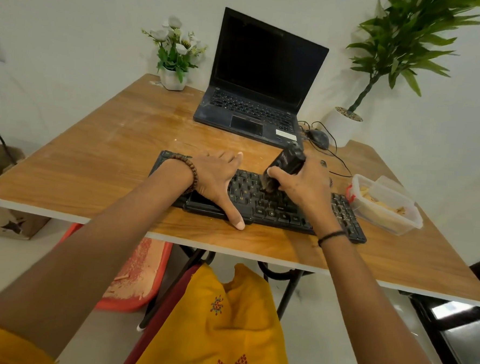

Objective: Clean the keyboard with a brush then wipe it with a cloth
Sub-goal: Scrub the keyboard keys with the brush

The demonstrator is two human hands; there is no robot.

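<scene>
Yellow embroidered garment (224, 321) fills the bottom of the view, and two bare forearms reach from it to the wooden-pattern table (94, 156).

The keyboard (271, 209) lies near the front edge of the table, long and black, turned a little so that its right end comes closer to the person. From it, the open laptop (262, 79) is at 12 o'clock and a clear plastic container (386, 207) at 3 o'clock.

The left hand (216, 177) rests flat on the left part of the keyboard. Its fingers are straight and close together, and the thumb is spread wide toward the front edge. The right hand (306, 186) has its fingers curled around the dark, block-shaped brush (286, 163), with the bristles pressed into the middle keys.

I judge the keyboard to be light, stiff plastic that can easily slide on the smooth laminate top. It is best held down by a flat palm at one end, not gripped. The keys are small caps with narrow gaps between them, so soft bristles suit them better than force. No wiping cloth is visible.
</scene>
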